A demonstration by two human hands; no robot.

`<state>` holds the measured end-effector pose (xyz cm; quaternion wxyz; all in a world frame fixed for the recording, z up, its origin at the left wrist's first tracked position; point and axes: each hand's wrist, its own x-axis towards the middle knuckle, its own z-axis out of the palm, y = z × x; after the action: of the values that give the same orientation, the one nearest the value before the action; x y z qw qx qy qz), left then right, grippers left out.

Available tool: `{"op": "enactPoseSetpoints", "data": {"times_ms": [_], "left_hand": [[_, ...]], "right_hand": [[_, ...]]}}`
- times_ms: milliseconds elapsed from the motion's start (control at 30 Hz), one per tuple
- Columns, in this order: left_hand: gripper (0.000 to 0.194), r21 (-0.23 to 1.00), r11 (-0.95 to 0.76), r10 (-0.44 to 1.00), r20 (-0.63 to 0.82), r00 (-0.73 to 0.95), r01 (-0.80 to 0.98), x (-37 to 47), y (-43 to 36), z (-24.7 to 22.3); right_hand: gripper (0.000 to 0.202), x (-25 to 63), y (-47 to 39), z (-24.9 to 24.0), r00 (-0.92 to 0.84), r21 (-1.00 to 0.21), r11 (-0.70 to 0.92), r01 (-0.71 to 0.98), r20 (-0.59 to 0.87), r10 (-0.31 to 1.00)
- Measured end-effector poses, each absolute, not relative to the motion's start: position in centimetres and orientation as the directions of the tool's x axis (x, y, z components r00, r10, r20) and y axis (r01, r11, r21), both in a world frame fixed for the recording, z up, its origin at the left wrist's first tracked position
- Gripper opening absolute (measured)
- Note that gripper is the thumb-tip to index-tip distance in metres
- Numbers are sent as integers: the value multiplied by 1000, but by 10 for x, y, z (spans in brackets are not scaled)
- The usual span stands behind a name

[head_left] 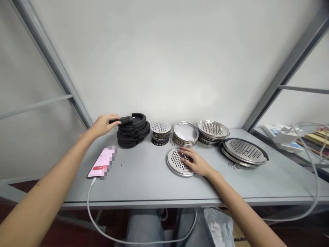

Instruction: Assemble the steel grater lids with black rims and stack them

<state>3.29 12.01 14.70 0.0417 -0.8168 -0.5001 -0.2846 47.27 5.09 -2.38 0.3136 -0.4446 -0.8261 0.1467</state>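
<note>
At the left, my left hand (104,125) pinches a black plastic piece (125,120) between thumb and fingers. That piece is at the top of a stack of black round frames (133,135). My right hand (196,162) lies over a round metal grater disc (177,160) near the table's middle, fingers spread on its perforated face. Behind the disc stand a stack of small grater discs (160,128), a pile of shallow metal rings or trays (185,131) and a stack of larger grater discs (213,129).
Grater plates with a black rim (245,151) lie at the right. A lit phone (101,163) with a white charging cable (88,202) lies front left on the grey table (144,185). Metal frame posts (280,79) flank the table, and a wall stands behind it.
</note>
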Motion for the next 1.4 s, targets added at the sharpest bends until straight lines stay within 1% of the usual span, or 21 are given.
{"op": "enactPoseSetpoints", "data": {"times_ms": [133, 233, 367, 467, 600, 733, 833, 967, 1100, 1267, 1333, 1400], "left_hand": [[41, 176, -496, 750, 581, 317, 850, 39, 100, 152], [31, 161, -535, 668, 682, 298, 830, 49, 73, 149], [17, 129, -648, 528, 787, 320, 751, 76, 31, 128], [15, 97, -707, 464, 811, 357, 700, 99, 9, 102], [24, 59, -797, 454, 714, 532, 601, 120, -7, 67], [18, 95, -817, 518, 556, 651, 569, 123, -7, 42], [16, 128, -791, 581, 463, 669, 598, 121, -3, 32], [15, 165, -757, 639, 390, 662, 633, 120, -1, 26], [19, 186, -753, 651, 352, 673, 631, 122, -6, 21], [22, 187, -788, 615, 268, 742, 586, 118, -9, 16], [27, 197, -783, 622, 245, 743, 590, 115, -4, 17], [43, 226, -746, 666, 232, 709, 626, 112, 5, 18]], "right_hand": [[42, 473, 51, -24, -404, -522, 576, 629, 413, 816], [42, 473, 52, -25, -408, -511, 590, 625, 430, 805], [43, 474, 53, -25, -424, -489, 594, 639, 420, 802], [44, 474, 53, -25, -428, -481, 592, 647, 413, 804], [43, 474, 53, -24, -436, -472, 604, 642, 424, 794], [45, 475, 53, -23, -440, -465, 596, 654, 407, 801], [46, 477, 53, -21, -440, -470, 584, 662, 388, 810], [46, 478, 53, -20, -432, -478, 571, 668, 375, 820], [45, 477, 53, -21, -431, -471, 570, 674, 376, 820], [44, 479, 54, -23, -442, -477, 585, 656, 386, 810], [44, 482, 55, -23, -446, -476, 591, 651, 391, 805], [44, 486, 56, -23, -459, -472, 600, 646, 388, 799]]}}
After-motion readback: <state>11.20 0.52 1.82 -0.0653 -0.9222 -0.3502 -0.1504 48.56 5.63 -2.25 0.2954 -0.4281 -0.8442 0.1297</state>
